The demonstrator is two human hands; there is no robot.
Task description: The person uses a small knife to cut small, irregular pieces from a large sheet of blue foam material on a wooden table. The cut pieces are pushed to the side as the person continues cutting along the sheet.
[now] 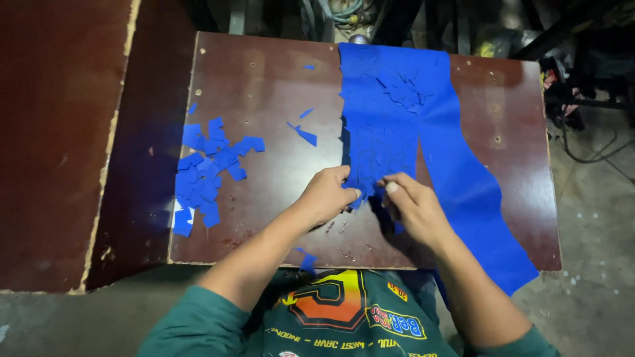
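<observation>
Both our hands pinch the blue sheet (397, 119) at its lower edge: left hand (327, 195), right hand (413, 208). Loose blue pieces (205, 172) pile at nine o'clock on the desk (264, 86); most of the sheet remains whole.

Two hands are showing: one left hand (327, 193) and one right hand (413, 206). One brown surface (264, 79) is lying under them, and one more brown board (53, 132) is standing beside it at the left. One big blue sheet (397, 112) is lying across the surface. One pile of small blue pieces (205, 172) is sitting at the left; the pieces are overlapping, so I cannot count them exactly. About five loose blue scraps (304, 135) are lying apart from the pile.
</observation>
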